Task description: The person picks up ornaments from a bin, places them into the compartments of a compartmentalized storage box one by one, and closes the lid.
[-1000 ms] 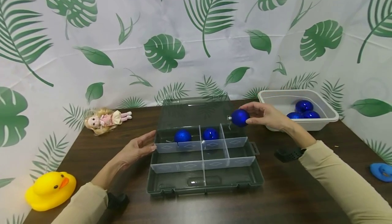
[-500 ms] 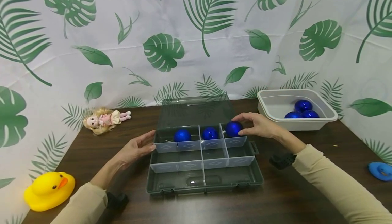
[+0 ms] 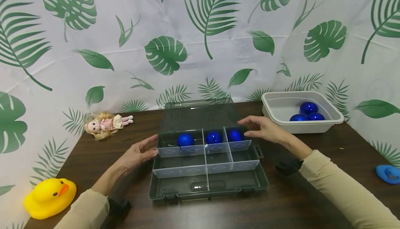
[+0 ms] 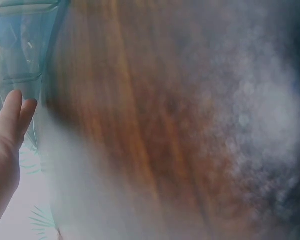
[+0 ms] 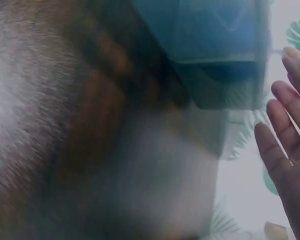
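A dark translucent divided case (image 3: 178,180) lies on the table with its lid (image 3: 200,116) folded back. Its back row holds three blue ball ornaments: a glittery one (image 3: 185,140) at left, a shiny one (image 3: 214,137) in the middle and another (image 3: 235,135) in the right compartment. My right hand (image 3: 265,128) is at the case's back right corner beside that last ball, fingers parted and holding nothing; the right wrist view shows the fingers (image 5: 275,145) extended. At the case's left wall, my left hand (image 3: 140,152) rests its fingertips, fingers relaxed.
Several blue ornaments (image 3: 308,108) sit in a white plastic tub (image 3: 272,117) at the back right. A doll (image 3: 107,124) lies at the back left. There is a yellow rubber duck (image 3: 50,197) at the left edge and a blue duck (image 3: 388,174) at the right.
My right hand has lowered the blue ornament from above the case into the back right compartment and let it go. The left hand has stayed at the left wall.
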Tool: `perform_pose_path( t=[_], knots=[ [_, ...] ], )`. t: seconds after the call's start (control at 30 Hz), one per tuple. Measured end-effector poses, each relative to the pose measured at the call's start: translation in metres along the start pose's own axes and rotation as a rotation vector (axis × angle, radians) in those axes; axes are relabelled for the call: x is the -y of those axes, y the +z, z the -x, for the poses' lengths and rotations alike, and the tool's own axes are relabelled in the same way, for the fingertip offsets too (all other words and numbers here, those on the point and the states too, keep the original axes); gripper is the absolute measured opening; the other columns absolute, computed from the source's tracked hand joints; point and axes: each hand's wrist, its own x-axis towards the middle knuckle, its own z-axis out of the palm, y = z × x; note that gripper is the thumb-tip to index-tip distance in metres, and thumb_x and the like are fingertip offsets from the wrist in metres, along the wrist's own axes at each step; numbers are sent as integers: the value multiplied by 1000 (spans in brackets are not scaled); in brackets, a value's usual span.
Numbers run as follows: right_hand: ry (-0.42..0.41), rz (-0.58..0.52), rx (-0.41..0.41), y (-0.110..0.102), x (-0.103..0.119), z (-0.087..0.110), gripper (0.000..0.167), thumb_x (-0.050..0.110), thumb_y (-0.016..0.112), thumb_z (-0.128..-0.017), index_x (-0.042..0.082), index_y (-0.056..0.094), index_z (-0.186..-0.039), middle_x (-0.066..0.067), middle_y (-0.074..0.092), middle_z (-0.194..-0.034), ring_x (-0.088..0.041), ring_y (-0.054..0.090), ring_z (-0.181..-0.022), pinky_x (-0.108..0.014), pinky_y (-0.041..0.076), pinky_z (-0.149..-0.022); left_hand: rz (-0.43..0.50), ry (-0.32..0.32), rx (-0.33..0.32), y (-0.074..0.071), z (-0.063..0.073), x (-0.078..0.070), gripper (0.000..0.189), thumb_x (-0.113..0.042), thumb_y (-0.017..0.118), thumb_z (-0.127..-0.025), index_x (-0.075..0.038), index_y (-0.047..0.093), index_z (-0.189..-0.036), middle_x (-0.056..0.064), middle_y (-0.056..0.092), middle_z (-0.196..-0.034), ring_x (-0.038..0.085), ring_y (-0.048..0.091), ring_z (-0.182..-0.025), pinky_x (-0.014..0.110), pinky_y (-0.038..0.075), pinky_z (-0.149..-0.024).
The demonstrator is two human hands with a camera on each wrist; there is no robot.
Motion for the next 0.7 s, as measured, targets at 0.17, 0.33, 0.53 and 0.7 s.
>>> perform_pose_path(
  t=[0.17,0.33,0.53,0.7],
  knots=[
    [-10,-17,-146,-27,-3,7,32,5,65,-88,-4,58,-118,-25,60,-119,-14,60,-101,-13,49,-83,4,7,-4,2,0,0,74,-14,59,-93,0,13,-150,24,12,-155,38,23,-139,46,32,-108],
    [212,25,-255,-74,-19,27,37,16,59,-94,-3,54,-125,-14,61,-120,10,53,-95,-8,47,-77,0,12,-5,1,2,0,73,-12,58,-93,1,13,-149,25,12,-154,39,25,-138,42,35,-106],
    [443,106,-255,-116,-48,57,44,21,59,-94,-9,50,-126,0,64,-108,14,50,-82,-11,46,-70,0,14,-2,2,1,0,74,-13,58,-93,1,13,-149,26,12,-154,40,24,-138,43,35,-106],
    [559,187,-175,-130,-57,68,50,28,60,-93,-9,49,-126,-31,54,-124,11,46,-84,-29,48,-82,7,14,-3,2,1,1,74,-12,58,-93,2,13,-149,26,12,-154,40,22,-139,44,34,-107]
  ],
)
